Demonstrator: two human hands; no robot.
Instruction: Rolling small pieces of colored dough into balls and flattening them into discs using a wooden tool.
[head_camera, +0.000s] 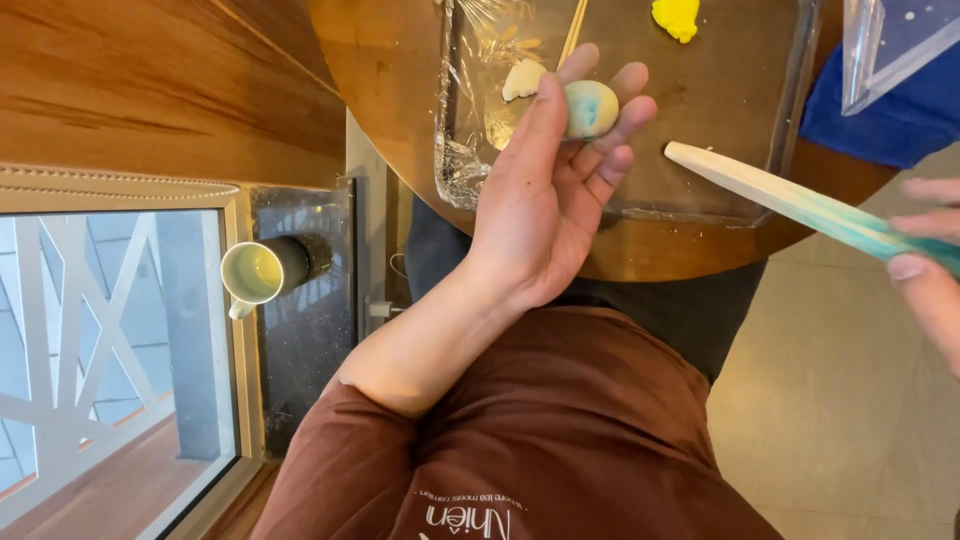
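Note:
My left hand (550, 190) is raised palm up over the round wooden table (390, 90). On its fingers rests a small ball of pale dough tinted blue-green (590, 108), steadied by the thumb. My right hand (930, 260) comes in from the right edge and grips a long flat pale wooden stick (770, 190) with a blue-green stained handle end. The stick's tip points toward the left hand and stops a little short of it.
A tray wrapped in clear film (720, 110) lies on the table, carrying a white dough piece (522, 80), a yellow dough lump (677, 17) and a thin wooden skewer (573, 30). A white cup (255, 273) stands on the dark window ledge at left. A clear box (895, 40) sits at top right.

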